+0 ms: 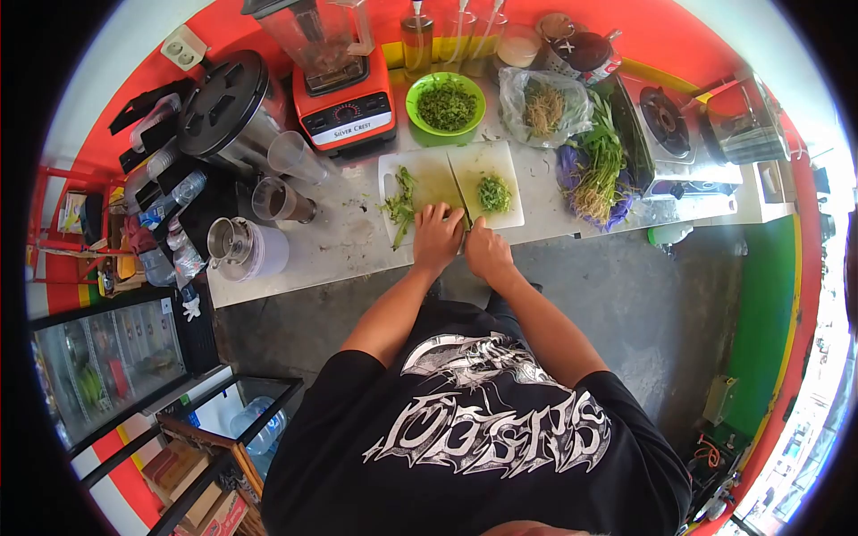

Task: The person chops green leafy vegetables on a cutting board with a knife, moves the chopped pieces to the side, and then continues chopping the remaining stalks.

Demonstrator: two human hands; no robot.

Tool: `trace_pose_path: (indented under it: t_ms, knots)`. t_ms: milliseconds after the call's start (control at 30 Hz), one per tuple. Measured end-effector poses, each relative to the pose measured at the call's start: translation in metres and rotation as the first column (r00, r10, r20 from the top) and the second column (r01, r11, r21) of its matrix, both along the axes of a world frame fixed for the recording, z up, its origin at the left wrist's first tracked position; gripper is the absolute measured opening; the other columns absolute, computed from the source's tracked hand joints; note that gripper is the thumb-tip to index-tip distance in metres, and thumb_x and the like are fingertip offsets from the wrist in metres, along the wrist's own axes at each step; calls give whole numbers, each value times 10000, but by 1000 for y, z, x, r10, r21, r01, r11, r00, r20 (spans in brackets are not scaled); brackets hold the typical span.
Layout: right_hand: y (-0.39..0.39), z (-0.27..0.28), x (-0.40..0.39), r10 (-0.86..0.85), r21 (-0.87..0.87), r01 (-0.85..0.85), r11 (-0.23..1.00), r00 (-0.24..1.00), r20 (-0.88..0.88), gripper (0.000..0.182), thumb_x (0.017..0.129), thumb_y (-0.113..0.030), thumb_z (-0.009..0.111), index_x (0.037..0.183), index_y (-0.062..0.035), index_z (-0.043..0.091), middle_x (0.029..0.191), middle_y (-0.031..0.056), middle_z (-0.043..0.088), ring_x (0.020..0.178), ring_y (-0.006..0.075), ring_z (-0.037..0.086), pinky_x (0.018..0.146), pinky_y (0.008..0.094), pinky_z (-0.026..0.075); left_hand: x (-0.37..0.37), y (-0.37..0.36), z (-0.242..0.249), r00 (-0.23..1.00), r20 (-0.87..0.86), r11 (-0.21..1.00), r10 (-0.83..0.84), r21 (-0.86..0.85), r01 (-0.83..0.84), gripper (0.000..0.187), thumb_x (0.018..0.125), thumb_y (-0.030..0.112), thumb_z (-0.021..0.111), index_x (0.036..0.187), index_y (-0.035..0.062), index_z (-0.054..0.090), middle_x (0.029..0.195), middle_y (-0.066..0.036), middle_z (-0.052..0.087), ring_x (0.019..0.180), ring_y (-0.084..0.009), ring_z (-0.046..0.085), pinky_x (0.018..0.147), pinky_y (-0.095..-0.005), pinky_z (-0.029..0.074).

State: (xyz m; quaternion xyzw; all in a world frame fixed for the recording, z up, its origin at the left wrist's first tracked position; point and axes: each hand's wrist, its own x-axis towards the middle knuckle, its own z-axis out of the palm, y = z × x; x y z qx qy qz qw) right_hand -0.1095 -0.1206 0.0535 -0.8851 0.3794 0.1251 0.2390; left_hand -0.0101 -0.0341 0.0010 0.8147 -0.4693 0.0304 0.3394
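A white cutting board [511, 161] lies near the counter's front edge. My right hand [489, 252] is closed around the handle of a knife [458, 186], whose long blade points away from me across the board. Just left of the blade, my left hand [438, 234] has its fingers curled down over leafy greens [401, 204]; the part under the fingers is hidden. Finely chopped greens [494, 194] form a small pile right of the knife. Behind the board, a lime-green bowl [414, 109] holds more chopped greens.
A red blender [347, 112] stands at the back left, near plastic cups [284, 201] and a large lidded pot [228, 107]. Rooted green stalks [599, 170] and a plastic bag [545, 103] lie right, beside a gas stove [663, 125].
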Motion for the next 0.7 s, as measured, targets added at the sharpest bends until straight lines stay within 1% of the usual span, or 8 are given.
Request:
trace_pose_path:
  t_ms: [67, 100, 167, 267, 400, 467, 567, 700]
  knots:
    - [-6, 2, 4, 57, -50, -58, 997, 998, -15, 206, 988, -157, 520, 1088, 20, 489, 962, 282, 721, 938, 451, 716, 830, 507, 578, 0, 1, 2, 1000, 12, 999, -19, 27, 19, 207, 850, 146, 653, 1056, 140, 676, 991, -63, 575, 1003, -286, 530, 881, -452, 397]
    - [-4, 4, 3, 48, -48, -48, 998, 999, -13, 206, 988, -157, 520, 1088, 20, 489, 962, 282, 721, 938, 451, 716, 830, 507, 578, 0, 1, 1, 1000, 14, 999, -28, 29, 28, 207, 850, 146, 653, 1056, 140, 676, 991, -63, 575, 1003, -286, 530, 881, -452, 397]
    - [2, 9, -1, 56, -86, -58, 995, 998, -33, 187, 965, -120, 526, 1081, 23, 493, 946, 269, 726, 929, 436, 723, 829, 500, 584, 0, 1, -1, 999, 32, 1000, -23, 18, 23, 153, 849, 135, 661, 1001, 121, 666, 982, -69, 571, 988, -298, 530, 868, -452, 387]
    - [13, 0, -5, 1, -51, -5, 999, 997, -80, 186, 960, -121, 534, 1077, 20, 497, 946, 261, 729, 935, 422, 727, 817, 491, 590, 0, -1, -2, 999, 16, 999, -34, -17, 34, 144, 835, 112, 665, 978, 116, 657, 971, -71, 563, 969, -301, 527, 867, -455, 385]
    - [8, 0, 0, -5, -38, 4, 999, 999, -39, 180, 957, -115, 536, 1067, 22, 500, 945, 264, 728, 941, 415, 727, 811, 484, 592, -1, 0, 1, 999, 21, 999, -47, -13, 47, 136, 837, 104, 659, 972, 109, 652, 960, -72, 560, 953, -302, 529, 868, -454, 387]
    - [2, 2, 2, 42, -50, -42, 998, 999, 10, 192, 952, -110, 537, 1077, 27, 490, 952, 278, 723, 934, 417, 727, 812, 483, 592, -1, -1, -1, 999, 22, 999, -42, -8, 43, 127, 845, 127, 632, 969, 112, 655, 974, -74, 566, 971, -298, 530, 868, -454, 398]
    - [2, 7, -4, 55, -22, -55, 998, 998, -4, 203, 939, -103, 541, 1080, 32, 483, 962, 290, 718, 923, 428, 726, 809, 486, 591, -1, -1, -5, 999, 20, 999, -42, -22, 43, 116, 846, 126, 628, 957, 106, 651, 970, -77, 568, 963, -303, 531, 868, -454, 402]
    - [14, -1, -16, -9, 9, 9, 1000, 1000, -9, 210, 930, -97, 545, 1080, 36, 485, 969, 291, 718, 932, 437, 722, 817, 497, 587, -1, -1, -4, 999, 6, 998, -50, -38, 50, 117, 852, 119, 617, 963, 94, 644, 963, -80, 573, 957, -307, 533, 869, -456, 405]
